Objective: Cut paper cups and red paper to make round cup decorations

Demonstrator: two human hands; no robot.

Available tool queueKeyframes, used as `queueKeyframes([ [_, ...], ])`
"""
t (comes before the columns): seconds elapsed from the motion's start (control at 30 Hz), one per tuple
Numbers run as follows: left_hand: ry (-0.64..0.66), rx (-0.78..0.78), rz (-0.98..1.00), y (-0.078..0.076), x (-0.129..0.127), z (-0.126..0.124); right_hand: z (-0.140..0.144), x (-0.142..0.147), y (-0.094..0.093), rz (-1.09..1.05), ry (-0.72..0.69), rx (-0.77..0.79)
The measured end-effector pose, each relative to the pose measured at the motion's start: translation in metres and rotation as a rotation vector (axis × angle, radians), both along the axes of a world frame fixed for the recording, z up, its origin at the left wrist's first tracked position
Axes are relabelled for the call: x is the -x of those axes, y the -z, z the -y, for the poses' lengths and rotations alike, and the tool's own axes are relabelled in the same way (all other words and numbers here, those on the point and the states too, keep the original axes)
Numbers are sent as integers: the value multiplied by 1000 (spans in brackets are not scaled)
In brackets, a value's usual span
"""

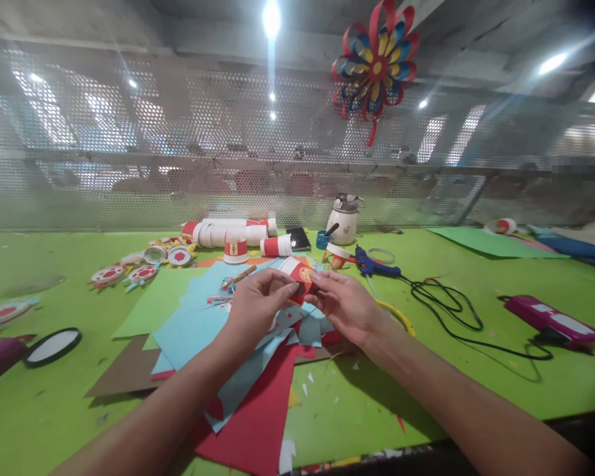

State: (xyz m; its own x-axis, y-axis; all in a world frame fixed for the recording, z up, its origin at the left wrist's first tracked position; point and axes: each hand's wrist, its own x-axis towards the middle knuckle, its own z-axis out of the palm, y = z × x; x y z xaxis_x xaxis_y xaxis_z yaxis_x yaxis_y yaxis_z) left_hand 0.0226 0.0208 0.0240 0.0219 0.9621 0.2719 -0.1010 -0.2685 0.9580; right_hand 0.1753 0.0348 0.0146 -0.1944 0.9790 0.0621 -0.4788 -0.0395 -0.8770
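Left hand point(258, 301) and right hand point(342, 304) both pinch a small red-and-white paper cup point(297, 276). Its gold emblem is unreadable. Blue glue gun point(374, 264) lies just beyond, to the right.

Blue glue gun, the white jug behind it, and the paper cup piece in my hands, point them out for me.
blue glue gun point(374, 266), head view, on its body.
white jug point(344, 225), head view, on its rounded belly.
red and white paper cup piece point(298, 272), head view, on the red band between both hands.
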Motion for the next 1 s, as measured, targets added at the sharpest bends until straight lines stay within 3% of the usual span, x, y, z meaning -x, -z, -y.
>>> queueKeyframes([
  [0.27, -79, -62, -13, 9, 3, -7, 3, 2, -1, -15, -15, 13],
  [0.53, 81, -30, 189, 5, 1, -6, 12, 7, 1, 81, -83, 64],
  [0.87, 80, 134, 230, 4, 3, -7, 9, 11, 6, 143, -26, -37],
  [1.0, 110, 95, 157, 4, 7, -7, 10, 11, 6, 126, 25, -19],
])
